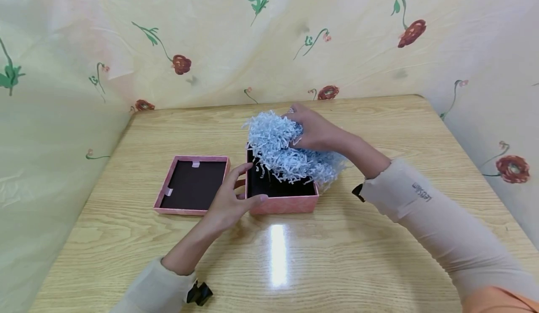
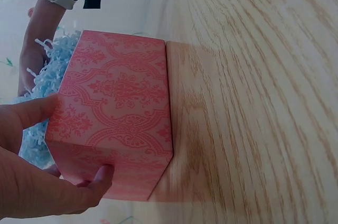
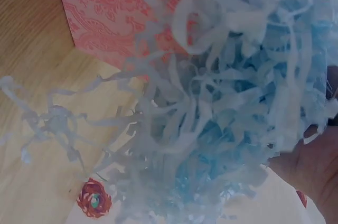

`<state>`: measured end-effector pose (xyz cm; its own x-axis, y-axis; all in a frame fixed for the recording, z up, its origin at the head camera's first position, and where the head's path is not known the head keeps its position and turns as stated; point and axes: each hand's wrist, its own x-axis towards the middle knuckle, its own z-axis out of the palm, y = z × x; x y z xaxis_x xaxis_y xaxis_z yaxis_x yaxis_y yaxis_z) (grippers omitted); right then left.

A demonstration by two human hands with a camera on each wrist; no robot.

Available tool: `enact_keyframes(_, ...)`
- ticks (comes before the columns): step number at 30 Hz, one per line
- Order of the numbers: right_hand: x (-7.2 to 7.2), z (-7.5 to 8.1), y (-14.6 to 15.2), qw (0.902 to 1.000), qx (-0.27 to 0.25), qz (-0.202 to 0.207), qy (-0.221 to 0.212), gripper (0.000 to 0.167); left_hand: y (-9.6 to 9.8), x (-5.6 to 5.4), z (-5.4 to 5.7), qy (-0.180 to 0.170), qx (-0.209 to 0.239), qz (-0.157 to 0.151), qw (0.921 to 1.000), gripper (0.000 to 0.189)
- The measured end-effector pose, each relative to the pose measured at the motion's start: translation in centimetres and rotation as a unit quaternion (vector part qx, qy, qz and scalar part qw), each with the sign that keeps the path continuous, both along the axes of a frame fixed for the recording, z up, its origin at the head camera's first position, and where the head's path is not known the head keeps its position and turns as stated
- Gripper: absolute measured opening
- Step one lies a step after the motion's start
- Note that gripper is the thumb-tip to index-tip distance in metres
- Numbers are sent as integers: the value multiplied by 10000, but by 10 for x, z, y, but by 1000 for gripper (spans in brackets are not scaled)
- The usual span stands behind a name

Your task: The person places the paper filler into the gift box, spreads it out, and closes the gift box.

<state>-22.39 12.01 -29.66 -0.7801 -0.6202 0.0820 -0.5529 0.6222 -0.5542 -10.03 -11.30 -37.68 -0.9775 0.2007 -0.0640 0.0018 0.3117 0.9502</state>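
CAUTION: SPILL HAZARD

Your right hand (image 1: 313, 128), fingers partly closed, holds blue shredded paper (image 1: 273, 133) over the pink box (image 1: 284, 205), twelve to three o'clock; overhang could shed paper onto the bench (image 1: 337, 257). Your left hand (image 1: 225, 205) grips the eight-o'clock corner with bent fingers; slackening risks sliding.

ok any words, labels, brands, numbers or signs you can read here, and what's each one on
"LetsSlim", on the person's right sleeve; the print is small, so any apostrophe is unclear.
No other text can be read: the pink box shows a printed pattern, with no lettering I can make out.
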Motion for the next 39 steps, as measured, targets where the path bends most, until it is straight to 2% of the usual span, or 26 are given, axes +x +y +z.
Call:
enact_keyframes(12, 3, -10, -13, 9999, 91, 48, 23, 58, 0, 0, -3, 22, 67, -38, 10000, 79)
enact_keyframes(18, 7, -17, -19, 9999, 123, 75, 24, 61, 1, 0, -3, -126, 149, 8, 9998, 80)
enact_keyframes(26, 12, -22, -28, 9970, 468, 330, 513, 64, 3, 0, -3, -146, 164, 83, 9997, 74)
enact_keyframes(34, 17, -26, -34, 9963, 551, 370, 548, 67, 3, 0, -4, -158, 163, 85, 9997, 76)
enact_keyframes(39, 20, -29, -39, 9960, 486, 418, 616, 69, 3, 0, -4, -289, 180, 140, 9993, 82)
